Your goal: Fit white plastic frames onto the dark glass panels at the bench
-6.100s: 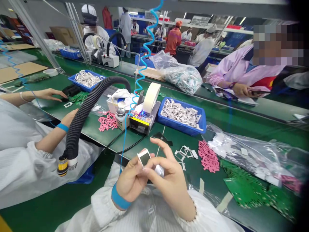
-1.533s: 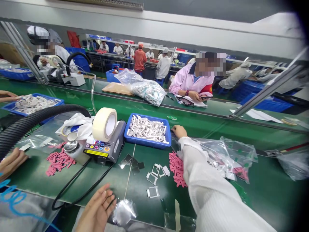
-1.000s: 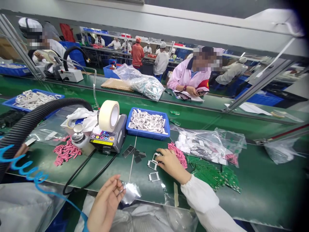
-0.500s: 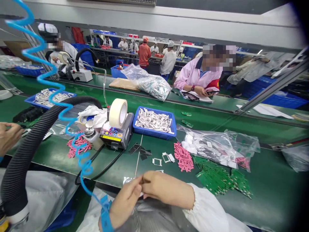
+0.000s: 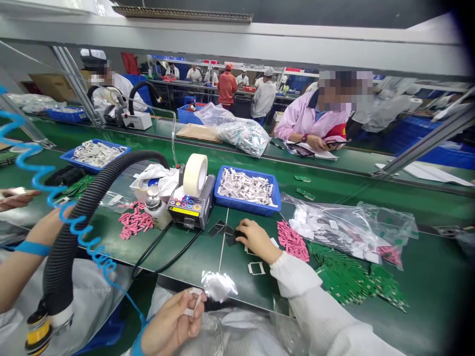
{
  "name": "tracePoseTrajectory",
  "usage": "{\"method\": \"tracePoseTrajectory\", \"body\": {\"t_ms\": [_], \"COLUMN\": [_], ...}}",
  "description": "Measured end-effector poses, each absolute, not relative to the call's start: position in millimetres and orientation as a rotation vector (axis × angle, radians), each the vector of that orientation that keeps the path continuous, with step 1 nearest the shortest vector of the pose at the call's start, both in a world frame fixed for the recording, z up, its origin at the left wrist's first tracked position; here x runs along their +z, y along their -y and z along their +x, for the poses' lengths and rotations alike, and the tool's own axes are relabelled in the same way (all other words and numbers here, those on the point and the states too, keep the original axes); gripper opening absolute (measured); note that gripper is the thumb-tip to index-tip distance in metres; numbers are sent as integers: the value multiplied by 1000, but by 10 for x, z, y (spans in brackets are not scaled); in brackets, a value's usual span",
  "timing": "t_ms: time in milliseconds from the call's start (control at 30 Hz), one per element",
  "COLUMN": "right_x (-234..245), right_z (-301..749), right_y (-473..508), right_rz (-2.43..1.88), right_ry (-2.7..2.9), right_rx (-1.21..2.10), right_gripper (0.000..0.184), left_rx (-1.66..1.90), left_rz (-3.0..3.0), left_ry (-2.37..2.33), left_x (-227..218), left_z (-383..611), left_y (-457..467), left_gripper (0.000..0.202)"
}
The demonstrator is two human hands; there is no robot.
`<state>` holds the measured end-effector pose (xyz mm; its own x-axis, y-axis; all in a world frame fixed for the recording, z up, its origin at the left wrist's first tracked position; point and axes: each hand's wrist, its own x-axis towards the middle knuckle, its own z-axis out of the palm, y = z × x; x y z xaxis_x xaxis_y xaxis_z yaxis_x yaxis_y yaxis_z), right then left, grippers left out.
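My left hand (image 5: pixel 176 319), near the bench's front edge, is closed around a small white plastic frame (image 5: pixel 193 302). My right hand (image 5: pixel 258 241) reaches forward over the bench with bent fingers, their tips pressed on a thin dark square film (image 5: pixel 230 240) in a small group of such films. Just beside the right wrist lie a white rectangular frame (image 5: pixel 256 268) and other white pieces, partly covered by the hand. A shiny crumpled clear film (image 5: pixel 218 287) rests at the bench edge near my left hand.
Behind stand a blue bin (image 5: pixel 248 209) of white frames and a tape dispenser (image 5: pixel 191 205). Pink strips (image 5: pixel 292 241), green circuit boards (image 5: pixel 345 277) and a plastic bag (image 5: pixel 389 225) lie right. A black hose (image 5: pixel 70 232) and blue coiled cord (image 5: pixel 83 235) cross the left, near a co-worker's arm (image 5: pixel 40 242).
My hands were together at the bench edge. The right has moved forward to the dark films, while the left stays back, now showing the white frame. The whole view has shifted slightly.
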<state>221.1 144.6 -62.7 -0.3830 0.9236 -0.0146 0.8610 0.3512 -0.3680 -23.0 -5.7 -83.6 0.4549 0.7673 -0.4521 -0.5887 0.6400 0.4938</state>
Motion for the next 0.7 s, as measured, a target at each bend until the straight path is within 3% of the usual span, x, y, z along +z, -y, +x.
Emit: {"method": "tracePoseTrajectory", "body": {"t_ms": [167,233,333,400,467,567,700], "right_x": [-523,-338,-147,-165,-295,-575,-820], "right_z": [2220,2046,1476,921,315,-484,-1057], "right_y": [-1532,-1441,-1217,-1012,-774,-444,-221], "right_rz": [-1656,-1590,-1377,-1203,-1093,-1037,-1080], "right_ry": [2261,2222,2091,1887,1831,1719,1466], "right_rx": [558,610,1079,1627,1952,2273,2419], "right_gripper": [2,7,20,18,13,16,22], "left_rx": [1186,1415,1630,1713,1771,1821,1920], "left_rz": [57,-65,-203,-192,-155,-120,-76], "left_ry": [-866,-956,-975,-963,-974,-1028,-1070], "left_x": [-1128,-1253,-1345,-1346,-1332,-1340,-1373], "left_z": [-843,-1125,-1495,-1667,-1777,-1886,-2038], "left_y": [274,352,445,495,543,635,772], "left_gripper": [17,28,43,41,38,34,25]}}
